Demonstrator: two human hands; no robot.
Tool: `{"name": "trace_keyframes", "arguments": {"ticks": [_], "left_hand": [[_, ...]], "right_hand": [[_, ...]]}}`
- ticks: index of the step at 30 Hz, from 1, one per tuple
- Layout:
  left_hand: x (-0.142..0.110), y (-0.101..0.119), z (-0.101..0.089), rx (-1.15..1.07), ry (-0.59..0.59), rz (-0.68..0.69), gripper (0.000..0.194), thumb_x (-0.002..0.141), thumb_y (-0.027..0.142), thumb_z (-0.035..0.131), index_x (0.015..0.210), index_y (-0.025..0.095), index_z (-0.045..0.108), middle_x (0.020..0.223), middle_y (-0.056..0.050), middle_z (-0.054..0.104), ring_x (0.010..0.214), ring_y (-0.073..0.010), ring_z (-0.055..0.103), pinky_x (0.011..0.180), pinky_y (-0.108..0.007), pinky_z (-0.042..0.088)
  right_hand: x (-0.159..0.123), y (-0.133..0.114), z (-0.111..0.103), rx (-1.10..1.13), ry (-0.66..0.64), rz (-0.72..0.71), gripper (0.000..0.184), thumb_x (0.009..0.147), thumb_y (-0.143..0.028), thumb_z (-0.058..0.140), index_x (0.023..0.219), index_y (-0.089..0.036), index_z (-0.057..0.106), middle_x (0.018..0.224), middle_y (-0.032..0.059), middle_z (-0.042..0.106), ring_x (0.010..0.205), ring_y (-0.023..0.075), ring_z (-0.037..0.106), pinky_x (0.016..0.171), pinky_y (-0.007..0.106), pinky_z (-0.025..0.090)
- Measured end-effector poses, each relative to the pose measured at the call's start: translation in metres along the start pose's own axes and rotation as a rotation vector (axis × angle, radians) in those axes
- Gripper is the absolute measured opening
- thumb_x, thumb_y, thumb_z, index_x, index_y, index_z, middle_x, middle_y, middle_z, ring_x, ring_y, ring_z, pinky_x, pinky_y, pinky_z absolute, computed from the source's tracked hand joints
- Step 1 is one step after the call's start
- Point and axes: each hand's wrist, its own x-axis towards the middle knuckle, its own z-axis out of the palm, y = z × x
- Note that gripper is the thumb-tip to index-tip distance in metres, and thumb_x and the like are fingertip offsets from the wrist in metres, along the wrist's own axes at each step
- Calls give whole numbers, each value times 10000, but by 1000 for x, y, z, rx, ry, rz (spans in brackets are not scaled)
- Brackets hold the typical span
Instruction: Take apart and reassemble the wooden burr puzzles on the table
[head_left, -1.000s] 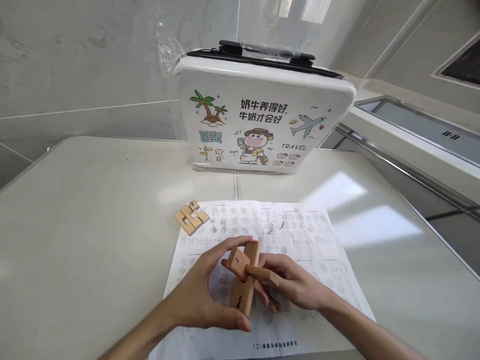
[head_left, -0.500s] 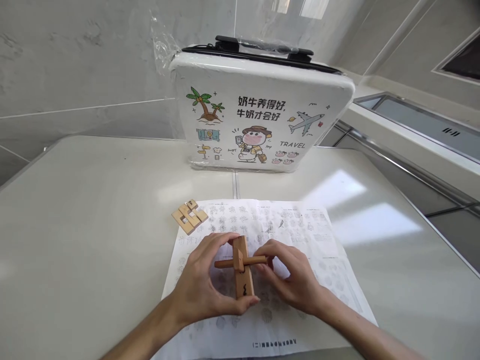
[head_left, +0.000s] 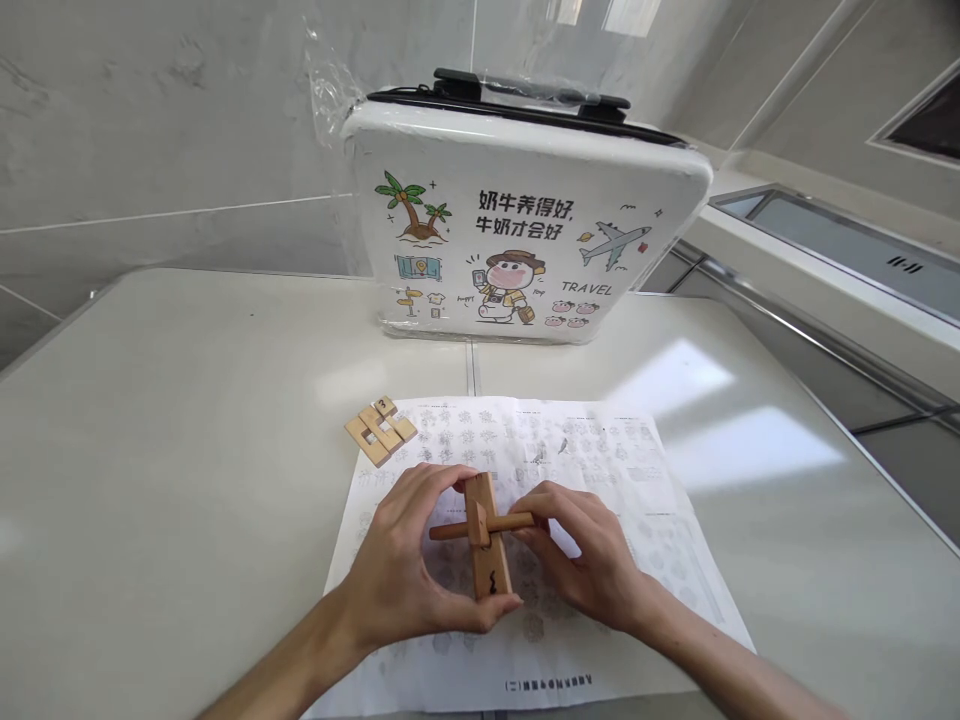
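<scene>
Both hands hold a crossed pair of wooden puzzle pieces (head_left: 484,535) above a printed paper sheet (head_left: 600,470). My left hand (head_left: 409,570) grips the upright piece, thumb at its lower end and fingers curled over its top. My right hand (head_left: 581,560) pinches the right end of the thin crosswise bar. A black squiggle is marked near the bottom of the upright piece. Two more flat notched wooden pieces (head_left: 380,432) lie together at the sheet's upper left corner, away from both hands.
A white case (head_left: 525,215) with cartoon prints and a black handle stands upright at the back of the pale table (head_left: 187,450), partly wrapped in clear film. A grey ledge with a metal rail (head_left: 825,300) runs along the right side.
The wooden pieces have turned from a tilted angle to a neat cross, the long one upright. Both hands shifted slightly with them; the loose pieces have not moved.
</scene>
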Motion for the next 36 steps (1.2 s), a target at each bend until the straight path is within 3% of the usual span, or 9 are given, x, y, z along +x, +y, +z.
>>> {"name": "trace_keyframes", "arguments": {"ticks": [6,20,24,29,31,33,36], "left_hand": [[2,-6,-4,0,-44,85,976,627,601,956,1414,235,508,1183,-113,725,1075,-327,696,945,-486,590],[7,2,-2,51,-28,29,917,632,577,959,1356,234,514,1132,-99,732,1002,-307,694,866,-457,605],[4,4,-1,55,-30,-1,904,612,570,969,1332,231,540,1114,-98,742,982,-305,697,853,-454,604],[-3,-3,3,-27,-25,-129,863,643,604,938,1339,248,573,1145,-95,739,1041,-316,697,897,-470,603],[-4,-5,3,-109,-39,-211,846,653,628,923,1331,250,588,1181,-97,729,1050,-312,708,906,-463,609],[-3,-4,2,-208,-80,-273,796,665,652,906,1282,246,611,1172,-93,725,1021,-303,722,908,-456,614],[2,0,-2,-323,-172,-305,664,695,661,871,1159,245,643,1102,-71,724,972,-285,726,903,-439,611]], "right_hand": [[-3,2,-2,60,-27,-21,109,1091,-158,516,1115,-206,611,806,30,685,625,159,579,532,275,412],[3,0,3,-9,85,11,133,1070,-111,564,1107,-225,623,830,19,726,609,140,616,552,257,469],[2,4,5,-22,81,16,124,1077,-114,547,1105,-220,605,842,21,722,601,131,607,548,249,477],[-1,9,5,47,36,136,106,1061,-155,574,1113,-245,595,856,10,695,645,148,613,577,271,528],[-3,9,5,88,48,140,246,1023,-174,620,1252,-253,578,1004,57,697,787,188,670,620,302,576],[-4,8,5,104,44,84,535,952,-225,713,1440,-252,493,1271,140,634,1082,271,683,765,388,643],[-5,7,3,63,-46,-49,888,875,-274,808,1611,-263,312,1567,199,404,1459,372,484,1045,536,603]]}}
